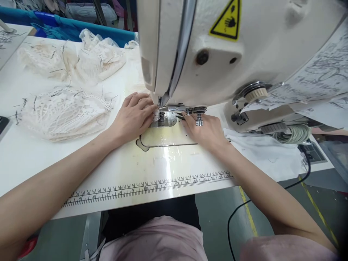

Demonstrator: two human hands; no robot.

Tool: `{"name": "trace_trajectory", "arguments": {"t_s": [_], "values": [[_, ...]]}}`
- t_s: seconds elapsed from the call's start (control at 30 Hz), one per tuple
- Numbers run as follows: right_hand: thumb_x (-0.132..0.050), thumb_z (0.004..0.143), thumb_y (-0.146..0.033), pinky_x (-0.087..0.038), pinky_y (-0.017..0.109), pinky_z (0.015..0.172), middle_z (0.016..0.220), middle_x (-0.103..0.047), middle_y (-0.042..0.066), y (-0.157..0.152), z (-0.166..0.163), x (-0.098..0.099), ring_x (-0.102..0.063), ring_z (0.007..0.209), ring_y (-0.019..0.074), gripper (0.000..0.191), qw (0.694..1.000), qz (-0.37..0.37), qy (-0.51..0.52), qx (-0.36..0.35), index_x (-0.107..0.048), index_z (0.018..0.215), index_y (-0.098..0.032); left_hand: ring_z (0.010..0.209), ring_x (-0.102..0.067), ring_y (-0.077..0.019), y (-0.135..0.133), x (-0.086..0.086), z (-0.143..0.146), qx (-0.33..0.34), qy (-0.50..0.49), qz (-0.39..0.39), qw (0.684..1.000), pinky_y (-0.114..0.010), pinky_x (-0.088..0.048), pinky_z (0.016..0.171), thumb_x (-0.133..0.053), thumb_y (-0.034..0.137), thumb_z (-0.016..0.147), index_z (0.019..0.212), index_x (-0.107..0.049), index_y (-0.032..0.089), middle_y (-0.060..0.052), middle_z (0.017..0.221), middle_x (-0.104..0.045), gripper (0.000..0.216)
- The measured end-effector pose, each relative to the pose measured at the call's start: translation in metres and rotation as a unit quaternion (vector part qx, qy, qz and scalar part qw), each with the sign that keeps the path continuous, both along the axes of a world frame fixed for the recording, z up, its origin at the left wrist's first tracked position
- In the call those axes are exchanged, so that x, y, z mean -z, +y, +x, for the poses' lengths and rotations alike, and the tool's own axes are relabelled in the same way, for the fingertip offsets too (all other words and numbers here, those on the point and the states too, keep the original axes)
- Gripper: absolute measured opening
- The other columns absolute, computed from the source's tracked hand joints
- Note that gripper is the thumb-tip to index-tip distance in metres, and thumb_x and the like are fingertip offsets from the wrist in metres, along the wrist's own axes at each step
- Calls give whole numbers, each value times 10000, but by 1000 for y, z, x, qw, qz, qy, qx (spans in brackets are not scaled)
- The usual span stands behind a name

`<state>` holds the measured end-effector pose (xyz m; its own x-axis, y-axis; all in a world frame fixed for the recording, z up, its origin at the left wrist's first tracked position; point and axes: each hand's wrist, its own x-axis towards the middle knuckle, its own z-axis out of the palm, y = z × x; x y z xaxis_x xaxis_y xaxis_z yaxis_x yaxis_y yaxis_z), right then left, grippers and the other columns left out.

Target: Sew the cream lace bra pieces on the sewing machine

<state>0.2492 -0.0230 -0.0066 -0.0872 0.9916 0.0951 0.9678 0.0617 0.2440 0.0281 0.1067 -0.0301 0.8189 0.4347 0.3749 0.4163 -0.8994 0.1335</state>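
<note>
My left hand (137,115) lies palm down just left of the presser foot (161,116), its fingers stretched forward. Pale lace fabric (156,115) shows between its fingertips and the foot. My right hand (206,129) is to the right of the needle plate (170,119), partly hidden behind the sewing machine's thread tension parts (199,112). From its curled fingers a small tool with two dark pointed tips (179,116) points left toward the foot; its kind is unclear. The sewing machine head (217,65) rises over both hands.
White lace pieces (67,112) with dark thread ends lie at left, more cream lace (78,59) behind. White cloth (263,154) lies at right, near a coil of pale green cord (293,134). A printed ruler (146,188) runs along the table's front edge. A black cable (231,221) hangs at right.
</note>
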Motion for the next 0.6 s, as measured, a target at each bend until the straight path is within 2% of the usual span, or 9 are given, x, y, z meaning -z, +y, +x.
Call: {"name": "trace_trajectory", "arguments": {"t_s": [0.13,0.2,0.37,0.47,0.53,0.6], "values": [[-339,982,-310,-221,294,573,890,-650,136,-9,14,1,-525,770,215,370,997,52,-2,62,-622,1125,-118,1240,-492,-296,-4,-2,-1,-36,-30,19,999,-478,-362,1048,-395,256,1000,1209,-626,188,-105,1210,-649,319],[-346,984,-342,-193,288,563,853,-643,123,-12,18,1,-528,768,211,373,995,74,-2,63,-631,1086,-123,1201,-516,-290,-7,-6,-2,-68,-36,24,997,-458,-394,1004,-413,249,995,1202,-636,186,-106,1157,-671,311],[-440,951,-352,-163,295,543,773,-631,104,-13,21,-2,-519,714,194,323,991,131,-36,21,-658,890,-123,1137,-547,-272,-9,-33,-14,-133,32,39,990,-386,-456,867,-477,207,966,1164,-647,176,-102,1147,-671,263],[-510,927,-334,-162,284,520,671,-600,64,-11,20,-7,-500,634,163,301,980,185,-69,-23,-642,738,-139,1028,-600,-260,-11,-52,-40,-217,87,16,972,-344,-468,725,-497,210,947,1109,-657,162,-102,1133,-668,233],[-528,926,-327,-163,278,510,615,-578,48,-9,17,-10,-477,587,146,347,971,218,-86,-55,-612,638,-153,974,-617,-268,-15,-57,-61,-285,74,-20,955,-331,-456,682,-565,277,907,1060,-664,162,-106,1103,-668,216],[-507,945,-332,-180,280,522,595,-577,49,-5,13,-12,-477,580,145,397,970,213,-85,-81,-620,606,-159,906,-623,-255,-17,-56,-81,-322,-3,-96,942,-325,-445,693,-632,306,833,926,-676,183,-79,1017,-681,161]]}}
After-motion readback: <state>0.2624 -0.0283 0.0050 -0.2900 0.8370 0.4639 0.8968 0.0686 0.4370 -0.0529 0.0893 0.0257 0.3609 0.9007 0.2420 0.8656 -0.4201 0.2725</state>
